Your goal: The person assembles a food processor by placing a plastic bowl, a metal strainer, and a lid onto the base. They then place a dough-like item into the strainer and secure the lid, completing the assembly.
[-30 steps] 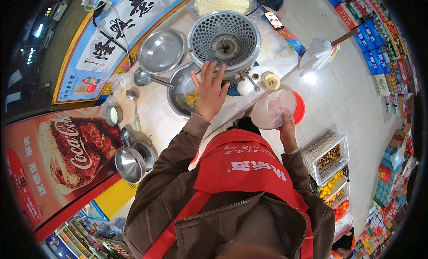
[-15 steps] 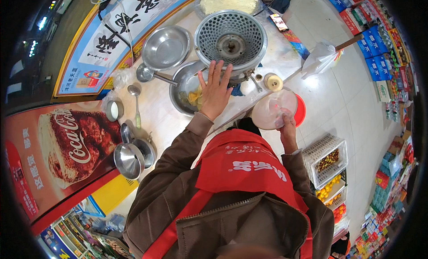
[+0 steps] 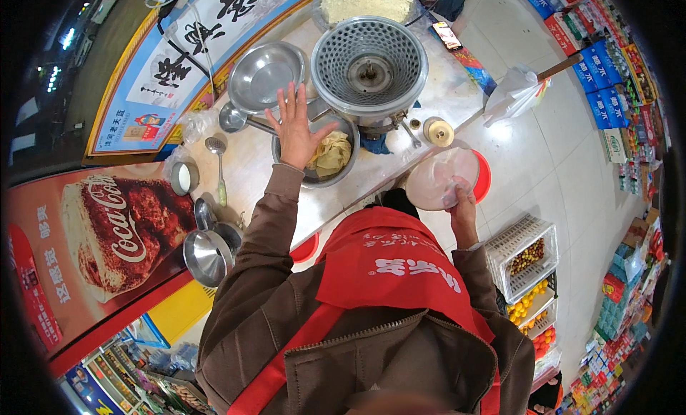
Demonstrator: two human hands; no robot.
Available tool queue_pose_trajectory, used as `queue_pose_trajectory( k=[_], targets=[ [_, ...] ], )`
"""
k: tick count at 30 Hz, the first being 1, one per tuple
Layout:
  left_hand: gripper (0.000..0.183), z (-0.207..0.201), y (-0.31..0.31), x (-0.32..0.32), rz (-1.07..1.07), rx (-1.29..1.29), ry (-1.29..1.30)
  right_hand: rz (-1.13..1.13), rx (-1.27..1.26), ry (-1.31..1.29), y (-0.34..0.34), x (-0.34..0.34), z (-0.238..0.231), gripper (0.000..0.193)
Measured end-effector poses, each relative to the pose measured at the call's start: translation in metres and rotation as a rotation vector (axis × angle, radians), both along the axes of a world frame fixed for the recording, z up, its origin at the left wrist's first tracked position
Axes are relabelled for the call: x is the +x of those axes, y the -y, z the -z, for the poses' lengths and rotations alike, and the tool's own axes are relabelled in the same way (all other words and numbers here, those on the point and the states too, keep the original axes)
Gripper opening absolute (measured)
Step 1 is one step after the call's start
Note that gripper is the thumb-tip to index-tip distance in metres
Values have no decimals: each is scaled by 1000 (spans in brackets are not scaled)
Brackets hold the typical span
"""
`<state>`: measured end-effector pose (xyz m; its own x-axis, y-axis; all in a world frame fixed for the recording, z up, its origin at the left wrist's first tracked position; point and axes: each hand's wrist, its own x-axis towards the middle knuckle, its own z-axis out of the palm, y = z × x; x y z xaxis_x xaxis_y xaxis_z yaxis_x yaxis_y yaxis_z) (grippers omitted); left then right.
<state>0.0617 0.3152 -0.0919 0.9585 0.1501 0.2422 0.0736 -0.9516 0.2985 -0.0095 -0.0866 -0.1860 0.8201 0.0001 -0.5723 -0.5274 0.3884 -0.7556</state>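
Well, the left grip [image 3: 294, 132] has shifted leftward, spread wide, baring more crumpled yellowish stuff [image 3: 331, 155] in the metal bowl [image 3: 344, 127] to its right. The right grip [image 3: 463, 211] pinches a pale plastic disc [image 3: 436, 180]. White lettering [image 3: 390, 266] shows below, between both grips; black brushwork [image 3: 170, 73] lies beyond the left one.

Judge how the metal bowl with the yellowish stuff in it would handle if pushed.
The metal bowl should stay stiff, as its round rim looks evenly formed. It may slide, since the counter looks flat and smooth. The yellowish stuff looks crumpled and loose, so it might shift inside.
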Motion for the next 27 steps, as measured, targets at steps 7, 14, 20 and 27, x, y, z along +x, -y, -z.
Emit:
queue_pose_trajectory(
  k=[7, 14, 20, 27],
  targets=[
    [107, 3, 16, -9, 22, -70, -42, -19, 3, 14, -3, 2, -1, 26],
    [101, -2, 22, -13, 69, -138, -40, 3, -17, -3, -7, 4, -1, 27],
    [101, -3, 25, -14, 72, -133, -53, -23, 20, 36, -8, 3, -7, 29],
    [100, -2, 28, -14, 71, -124, -60, -2, 12, -4, -4, 1, -1, 28]
  ],
)
